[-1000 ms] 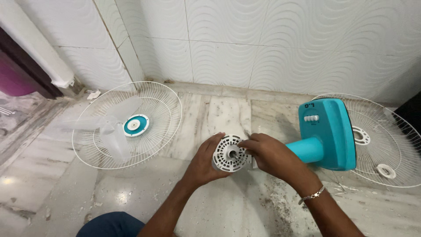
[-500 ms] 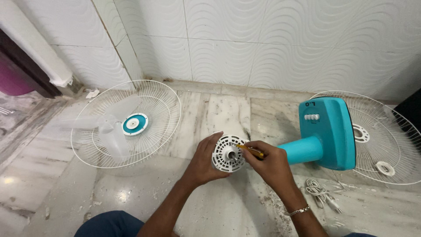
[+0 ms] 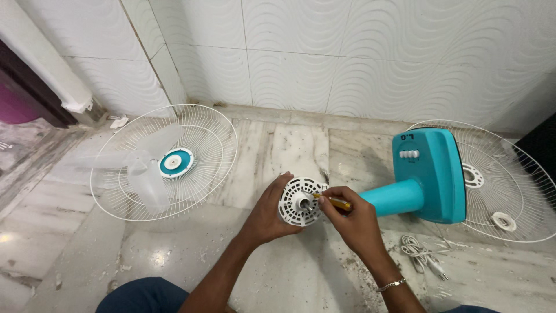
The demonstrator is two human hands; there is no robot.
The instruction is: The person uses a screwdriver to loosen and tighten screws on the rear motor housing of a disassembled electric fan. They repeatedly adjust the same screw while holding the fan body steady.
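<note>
Hard to make out: tip of the yellow-handled screwdriver (image 3: 335, 202), lost against the hub of the white motor cover (image 3: 300, 201); only the handle and a bit of shaft show. Back of the cover hidden by the left hand (image 3: 269, 217). Palm side of the right hand (image 3: 354, 223) not visible, forearms cut off by the bottom edge. White grille at 3 o'clock (image 3: 503, 184) partly hidden behind the teal fan base (image 3: 428, 174) and clipped at the right edge. Dark doorway at 9–10 o'clock cut off, contents unclear.

White motor cover: round, slotted, roughly centre frame, face up toward the camera, off the marble floor (image 3: 289, 145). Left hand cups it from 7–8 o'clock, thumb over the rim at approx 11 o'clock, fingers curled behind. Right hand at 4 o'clock of the cover, fingers pinched narrow round the screwdriver handle, shaft pointing at approx 9 o'clock into the centre hole. Thin bracelet (image 3: 391, 284) on the right wrist.

Other grille w/ clear blades and teal centre (image 3: 165, 162) lies flat at 9 o'clock, well apart from the hands. White cord (image 3: 420, 253) coiled at 4 o'clock, near the right forearm. Teal base neck points toward the cover, just beside the right knuckles.
</note>
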